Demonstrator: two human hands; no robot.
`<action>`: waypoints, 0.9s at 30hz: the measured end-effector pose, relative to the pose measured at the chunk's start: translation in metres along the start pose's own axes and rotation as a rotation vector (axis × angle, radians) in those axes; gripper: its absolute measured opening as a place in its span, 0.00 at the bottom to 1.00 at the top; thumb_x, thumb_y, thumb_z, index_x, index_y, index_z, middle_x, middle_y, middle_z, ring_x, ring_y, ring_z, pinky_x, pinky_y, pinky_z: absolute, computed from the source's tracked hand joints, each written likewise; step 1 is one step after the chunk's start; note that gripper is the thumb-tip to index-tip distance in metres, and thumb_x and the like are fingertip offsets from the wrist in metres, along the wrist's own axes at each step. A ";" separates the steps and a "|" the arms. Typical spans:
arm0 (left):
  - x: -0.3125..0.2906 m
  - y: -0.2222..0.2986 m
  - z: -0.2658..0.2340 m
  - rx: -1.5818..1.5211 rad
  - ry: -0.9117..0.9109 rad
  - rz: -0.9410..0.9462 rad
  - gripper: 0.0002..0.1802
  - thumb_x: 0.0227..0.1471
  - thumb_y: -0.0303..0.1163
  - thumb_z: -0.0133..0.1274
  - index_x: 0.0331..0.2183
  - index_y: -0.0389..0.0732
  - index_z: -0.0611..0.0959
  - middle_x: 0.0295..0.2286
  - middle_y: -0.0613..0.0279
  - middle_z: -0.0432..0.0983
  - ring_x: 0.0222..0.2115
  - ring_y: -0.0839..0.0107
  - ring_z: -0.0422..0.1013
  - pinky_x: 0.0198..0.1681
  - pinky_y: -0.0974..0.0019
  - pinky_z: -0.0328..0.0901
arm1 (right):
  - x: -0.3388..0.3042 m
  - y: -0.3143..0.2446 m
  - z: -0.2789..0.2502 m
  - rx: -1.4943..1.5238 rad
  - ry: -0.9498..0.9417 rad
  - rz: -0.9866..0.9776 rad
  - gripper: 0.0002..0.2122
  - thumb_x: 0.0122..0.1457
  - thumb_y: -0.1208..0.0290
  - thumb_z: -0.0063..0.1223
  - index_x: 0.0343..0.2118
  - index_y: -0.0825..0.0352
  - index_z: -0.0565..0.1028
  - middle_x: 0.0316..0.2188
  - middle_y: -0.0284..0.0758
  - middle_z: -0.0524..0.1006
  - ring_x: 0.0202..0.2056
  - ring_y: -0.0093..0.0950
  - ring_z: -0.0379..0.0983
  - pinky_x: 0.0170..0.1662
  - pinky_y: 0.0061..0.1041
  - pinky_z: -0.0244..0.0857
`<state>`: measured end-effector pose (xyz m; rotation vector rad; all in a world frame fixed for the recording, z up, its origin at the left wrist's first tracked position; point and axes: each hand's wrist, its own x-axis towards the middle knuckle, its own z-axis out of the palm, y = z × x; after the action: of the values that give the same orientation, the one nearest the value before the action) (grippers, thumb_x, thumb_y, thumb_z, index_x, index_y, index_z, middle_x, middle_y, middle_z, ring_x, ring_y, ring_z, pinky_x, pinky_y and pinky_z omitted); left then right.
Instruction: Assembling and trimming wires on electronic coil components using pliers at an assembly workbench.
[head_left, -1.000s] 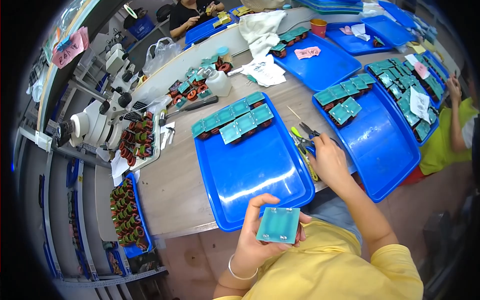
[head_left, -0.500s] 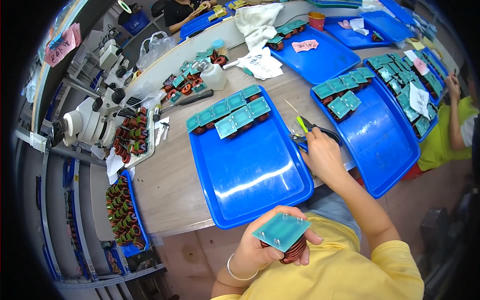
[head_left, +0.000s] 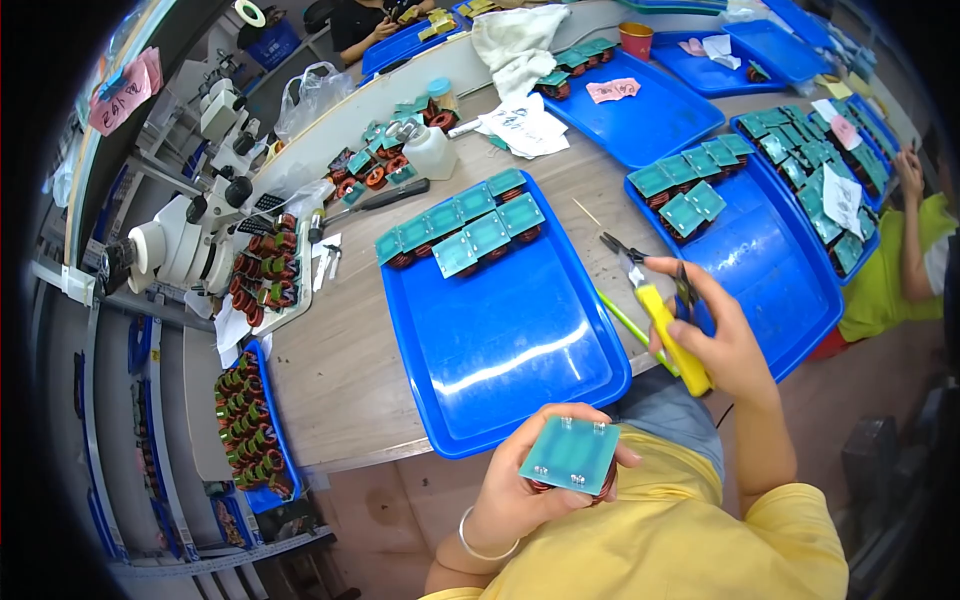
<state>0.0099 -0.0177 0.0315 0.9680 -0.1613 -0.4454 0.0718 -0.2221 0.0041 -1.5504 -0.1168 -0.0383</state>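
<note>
Head view is showing a person in a yellow shirt sitting at a wooden workbench (head_left: pixel 330 360). Left hand (head_left: pixel 525 480) is closing its fingers around a small green board part (head_left: pixel 570 455), with a copper-coloured coil under it; this part is being held low, near the person's chest, just below the near edge of the blue tray (head_left: pixel 500 330). Right hand (head_left: pixel 715 335) is wrapping its fingers tight on yellow-handled cutters (head_left: pixel 660 310), whose dark tips are pointing up and left, over the gap between this tray and a second blue tray (head_left: pixel 770 260). More green board parts (head_left: pixel 460 230) are lying in two rows at the far end of the first tray.
</note>
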 end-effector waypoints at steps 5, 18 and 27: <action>0.002 -0.005 -0.002 0.042 0.038 -0.013 0.34 0.38 0.41 0.62 0.42 0.30 0.66 0.29 0.45 0.73 0.20 0.67 0.70 0.21 0.72 0.64 | -0.018 -0.026 -0.007 0.139 -0.251 0.223 0.22 0.43 0.77 0.48 0.46 0.73 0.66 0.31 0.37 0.72 0.28 0.21 0.69 0.34 0.19 0.62; 0.000 -0.008 0.006 0.106 0.096 0.015 0.35 0.33 0.39 0.66 0.40 0.29 0.69 0.29 0.49 0.74 0.21 0.72 0.69 0.23 0.73 0.64 | -0.047 -0.054 -0.006 0.025 -0.427 0.026 0.19 0.35 0.79 0.52 0.37 0.73 0.75 0.34 0.42 0.77 0.29 0.28 0.75 0.34 0.19 0.66; -0.008 -0.006 -0.003 0.281 0.021 0.043 0.33 0.34 0.25 0.65 0.44 0.31 0.68 0.41 0.56 0.69 0.38 0.72 0.70 0.42 0.70 0.64 | -0.047 -0.051 -0.008 -0.127 -0.549 -0.022 0.18 0.38 0.82 0.53 0.38 0.69 0.76 0.28 0.40 0.78 0.24 0.29 0.76 0.29 0.20 0.66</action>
<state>0.0019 -0.0148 0.0249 1.2424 -0.2292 -0.3787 0.0206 -0.2334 0.0503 -1.6529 -0.5735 0.3713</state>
